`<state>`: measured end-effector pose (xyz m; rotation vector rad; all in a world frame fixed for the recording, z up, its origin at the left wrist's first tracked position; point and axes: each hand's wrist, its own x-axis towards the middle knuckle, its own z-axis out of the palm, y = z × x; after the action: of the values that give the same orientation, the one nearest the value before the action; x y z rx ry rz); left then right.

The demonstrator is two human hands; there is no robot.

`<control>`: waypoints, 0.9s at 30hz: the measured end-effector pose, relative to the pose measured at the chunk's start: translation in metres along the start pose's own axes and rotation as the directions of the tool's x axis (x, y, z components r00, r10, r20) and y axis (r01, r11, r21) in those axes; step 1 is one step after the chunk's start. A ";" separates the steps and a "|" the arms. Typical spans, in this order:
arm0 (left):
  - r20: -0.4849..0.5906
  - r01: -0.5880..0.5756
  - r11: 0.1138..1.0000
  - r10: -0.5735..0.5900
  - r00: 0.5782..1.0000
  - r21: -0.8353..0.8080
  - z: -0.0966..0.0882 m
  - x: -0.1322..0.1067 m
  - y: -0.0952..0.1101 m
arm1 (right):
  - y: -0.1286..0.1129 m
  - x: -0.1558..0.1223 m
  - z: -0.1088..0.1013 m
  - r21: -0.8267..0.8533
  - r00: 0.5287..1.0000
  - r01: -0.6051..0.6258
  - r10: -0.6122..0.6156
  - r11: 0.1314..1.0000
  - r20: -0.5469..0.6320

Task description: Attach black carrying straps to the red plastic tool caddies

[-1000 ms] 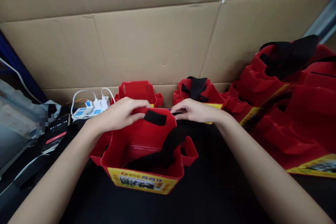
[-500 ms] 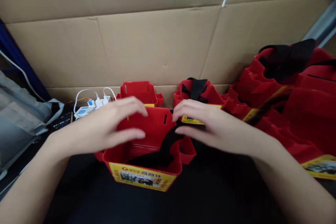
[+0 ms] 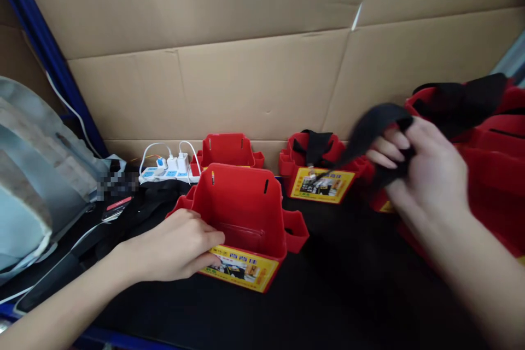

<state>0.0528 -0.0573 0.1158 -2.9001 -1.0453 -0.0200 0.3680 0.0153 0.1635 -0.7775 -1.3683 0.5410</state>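
A red plastic tool box [image 3: 241, 194] with slots in its tall back panel, side pockets and a yellow label stands on the black tabletop in front of me. My left hand [image 3: 180, 246] is closed over its front left rim, with the thumb against the label and the fingers inside. Off to the right, my right hand [image 3: 426, 164] is wrapped around a black webbing strap [image 3: 375, 123], held up in the air. The strap's loose end trails left and is smeared by motion. The box's inside shows bare red plastic.
Behind stand two smaller-looking red boxes, one plain [image 3: 227, 150] and one with a strap [image 3: 322, 180]. Several red boxes [image 3: 492, 175] are stacked at the right. A power strip [image 3: 164, 172] with chargers and a grey bag [image 3: 36, 175] lie left. A cardboard wall [image 3: 262, 82] closes the back.
My right hand has taken the black strap out of the box and carried it up to the right. My left hand has come down onto the front rim. The view has shifted slightly.
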 end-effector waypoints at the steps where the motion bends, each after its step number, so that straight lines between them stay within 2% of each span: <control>1: -0.032 0.009 1.000 -0.009 0.999 0.007 -0.006 -0.003 0.000 | 0.005 -0.005 -0.013 -0.003 0.998 -0.039 0.039 0.999 -0.053; 3: -0.148 0.046 0.998 -0.042 0.988 0.029 -0.023 -0.006 -0.004 | 0.019 -0.024 -0.034 -0.032 0.985 -0.141 0.137 0.989 -0.108; 4: -0.223 0.074 0.996 -0.062 0.973 0.048 -0.035 -0.006 -0.008 | 0.027 -0.036 -0.042 -0.062 0.976 -0.202 0.196 0.977 -0.100; 6: -0.378 0.135 0.986 -0.088 0.922 0.102 -0.061 0.001 -0.021 | 0.044 -0.062 -0.052 -0.197 0.949 -0.315 0.314 0.929 -0.034; 7: -0.431 0.175 0.978 -0.110 0.896 0.115 -0.075 0.007 -0.030 | 0.052 -0.073 -0.055 -0.327 0.933 -0.332 0.360 0.885 0.027; 9: -0.443 0.221 0.973 -0.171 0.880 0.063 -0.099 0.027 -0.052 | 0.067 -0.091 -0.059 -0.559 0.918 -0.222 0.365 0.799 0.157; 12: -0.371 0.211 0.977 -0.196 0.907 -0.001 -0.117 0.061 -0.089 | 0.081 -0.107 -0.064 -0.720 0.886 0.058 0.298 0.691 0.356; 15: -0.219 0.214 0.977 -0.212 0.952 -0.018 -0.115 0.087 -0.119 | 0.083 -0.118 -0.073 -0.786 0.837 0.229 0.295 0.574 0.460; 18: -0.117 0.211 0.977 -0.210 0.971 -0.004 -0.102 0.100 -0.136 | 0.077 -0.133 -0.083 -0.815 0.791 0.295 0.350 0.500 0.501; 21: -0.122 0.216 0.976 -0.212 0.970 0.019 -0.093 0.104 -0.144 | 0.070 -0.146 -0.086 -0.792 0.706 0.326 0.424 0.516 0.567; 24: -0.140 0.233 0.971 -0.223 0.965 0.054 -0.091 0.104 -0.146 | 0.067 -0.155 -0.077 -0.760 0.618 0.330 0.481 0.559 0.622; 27: -0.166 0.249 0.964 -0.231 0.959 0.096 -0.091 0.103 -0.145 | 0.069 -0.158 -0.062 -0.750 0.589 0.309 0.501 0.585 0.634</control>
<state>0.0405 0.1146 0.2170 -2.6044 -1.3153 -0.1849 0.4123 -0.0687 0.0066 -1.4990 -2.5712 0.3224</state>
